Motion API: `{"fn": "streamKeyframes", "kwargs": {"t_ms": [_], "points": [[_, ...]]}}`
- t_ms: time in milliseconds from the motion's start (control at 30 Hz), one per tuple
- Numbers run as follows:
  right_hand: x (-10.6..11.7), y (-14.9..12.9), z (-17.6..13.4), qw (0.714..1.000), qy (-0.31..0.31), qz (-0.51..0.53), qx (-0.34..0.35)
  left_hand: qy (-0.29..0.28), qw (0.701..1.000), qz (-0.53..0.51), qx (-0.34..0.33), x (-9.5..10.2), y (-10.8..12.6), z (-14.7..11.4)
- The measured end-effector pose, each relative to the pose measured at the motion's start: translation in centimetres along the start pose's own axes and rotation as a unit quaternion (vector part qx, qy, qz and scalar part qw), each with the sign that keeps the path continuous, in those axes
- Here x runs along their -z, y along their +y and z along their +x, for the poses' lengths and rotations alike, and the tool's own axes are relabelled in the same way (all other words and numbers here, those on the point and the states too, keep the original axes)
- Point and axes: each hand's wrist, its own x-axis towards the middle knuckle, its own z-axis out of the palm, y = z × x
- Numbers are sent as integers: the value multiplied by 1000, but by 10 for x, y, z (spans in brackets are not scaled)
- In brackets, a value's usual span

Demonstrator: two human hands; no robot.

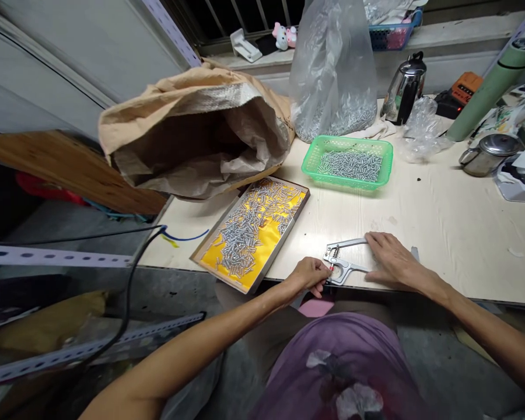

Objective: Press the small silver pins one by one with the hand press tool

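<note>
A silver metal hand tool (346, 263) with two long handles and a small spring lies at the front edge of the table. My right hand (391, 256) is at the handle ends, fingers over the upper handle and thumb by the lower one. At the tool's head, my left hand (310, 274) has its fingertips pinched together beside a small red part; what they hold is too small to make out. Left of that hand is a shallow tray (269, 228) with a yellow lining, bearing many small metal pins. A green plastic basket (310, 166) behind holds more small metal pieces.
A large brown paper sack (192, 105) gapes open at back left. Beside it stands a clear plastic bag (332, 64) of metal pieces. A steel kettle (405, 87), crumpled plastic (424, 131) and a lidded metal cup (490, 154) are at right. A black cable (129, 291) hangs at left.
</note>
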Motion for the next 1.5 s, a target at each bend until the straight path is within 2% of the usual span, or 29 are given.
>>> {"fn": "streamKeyframes", "kwargs": {"t_ms": [167, 233, 267, 333, 400, 500, 600, 733, 967, 1167, 1267, 1367, 1433, 1500], "points": [[5, -3, -2, 1000, -3, -8, -2, -8, 1000, 26, 1, 1, -1, -2], [7, -8, -3, 1000, -4, -22, -6, 24, 995, 97, -27, 0, -1, -9], [8, -10, -3, 1000, -5, -30, -8, 63, 984, 154, -59, -1, -2, -14], [9, -13, -3, 999, -5, -43, -11, 156, 933, 284, -156, -6, -2, -21], [10, -18, -1, 998, -4, -54, -10, 208, 861, 387, -256, -12, 1, -23], [14, -26, 8, 998, -3, -70, -8, 196, 782, 475, -353, -20, 12, -11], [18, -34, 21, 996, -3, -84, 0, 178, 747, 507, -391, -20, 25, 7], [21, -39, 33, 995, -30, -88, 18, 148, 750, 522, -379, -15, 35, 17], [12, -39, 29, 996, -55, -61, 21, 133, 753, 530, -368, -20, 33, 10], [8, -35, 27, 999, -28, -16, 3, 144, 746, 523, -387, -19, 28, 17], [16, -26, 29, 1000, -21, -11, 15, 185, 740, 491, -420, -22, 16, 23], [20, -14, 32, 998, -18, 13, 66, 240, 722, 455, -463, -34, -8, 27], [19, -6, 35, 996, -12, 24, 83, 242, 713, 439, -490, -46, -23, 28], [16, 1, 43, 998, -4, 11, 65, 229, 710, 428, -511, -56, -33, 27]]}}
